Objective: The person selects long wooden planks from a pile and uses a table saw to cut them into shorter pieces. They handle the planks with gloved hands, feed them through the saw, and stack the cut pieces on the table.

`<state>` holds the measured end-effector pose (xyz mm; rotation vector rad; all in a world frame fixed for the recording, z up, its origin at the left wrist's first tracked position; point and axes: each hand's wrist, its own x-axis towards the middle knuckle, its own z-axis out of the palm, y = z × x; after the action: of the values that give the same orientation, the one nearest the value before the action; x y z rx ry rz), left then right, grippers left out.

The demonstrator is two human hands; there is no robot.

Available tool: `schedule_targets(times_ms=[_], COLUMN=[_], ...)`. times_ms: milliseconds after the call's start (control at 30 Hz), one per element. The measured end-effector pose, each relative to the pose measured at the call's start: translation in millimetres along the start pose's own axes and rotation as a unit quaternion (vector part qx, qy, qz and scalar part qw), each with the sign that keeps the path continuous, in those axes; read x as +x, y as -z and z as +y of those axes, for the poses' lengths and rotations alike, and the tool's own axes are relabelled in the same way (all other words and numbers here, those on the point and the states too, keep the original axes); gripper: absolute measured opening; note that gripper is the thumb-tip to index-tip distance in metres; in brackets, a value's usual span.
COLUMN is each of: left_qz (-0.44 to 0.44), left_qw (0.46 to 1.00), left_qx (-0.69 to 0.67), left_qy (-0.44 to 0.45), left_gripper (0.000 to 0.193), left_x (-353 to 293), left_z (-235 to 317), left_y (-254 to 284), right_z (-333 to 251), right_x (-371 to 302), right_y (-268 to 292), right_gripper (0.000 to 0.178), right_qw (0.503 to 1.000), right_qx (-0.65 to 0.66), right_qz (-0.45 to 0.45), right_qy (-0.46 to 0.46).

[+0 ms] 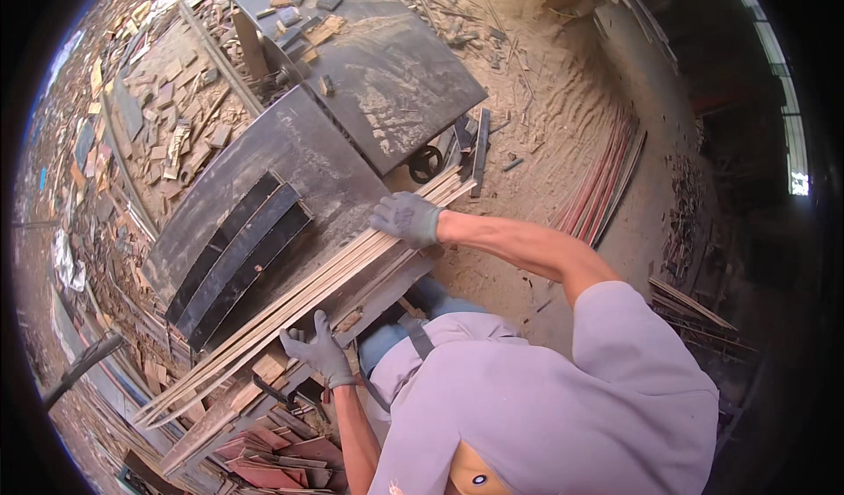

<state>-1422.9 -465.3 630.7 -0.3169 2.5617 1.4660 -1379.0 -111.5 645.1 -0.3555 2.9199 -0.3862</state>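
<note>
A bundle of long, thin pale wooden strips (343,253) lies slantwise along the near edge of a dusty metal machine table (308,152). My right hand (409,218), in a grey glove, is closed over the bundle near its upper right end. Farther down the near side, my left hand (321,352), also gloved, touches the strips with thumb and fingers apart. At their lower left end the strips fan out slightly past the table. Beyond the bundle, several dark board pieces (242,258) lie side by side on the metal top.
A second metal plate (387,82) adjoins across a narrow gap, with wood offcuts (303,25) on it. A black handwheel (426,164) sits below its edge. Scraps (176,117) cover the ground at left. Reddish boards (286,451) lie below; long strips (602,183) lie at right.
</note>
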Motion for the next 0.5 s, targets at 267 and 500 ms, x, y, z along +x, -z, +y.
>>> schedule_targets(times_ms=[267,500], left_qz=[-0.274,-0.272], left_qw=[0.75,0.749], left_qx=[0.42,0.474], left_qy=[-0.431,-0.374], left_gripper=[0.111,0.094], left_x=[109.0,112.3], left_z=[29.5,-0.1], left_y=[-25.4,-45.1], right_z=[-38.3,-24.1], right_x=[78.2,75.4], right_y=[-53.4,-81.0], right_gripper=[0.043,0.048], right_qw=[0.998,0.997], right_qx=[0.049,0.034], right_qz=[-0.03,0.066], right_qy=[0.009,0.025])
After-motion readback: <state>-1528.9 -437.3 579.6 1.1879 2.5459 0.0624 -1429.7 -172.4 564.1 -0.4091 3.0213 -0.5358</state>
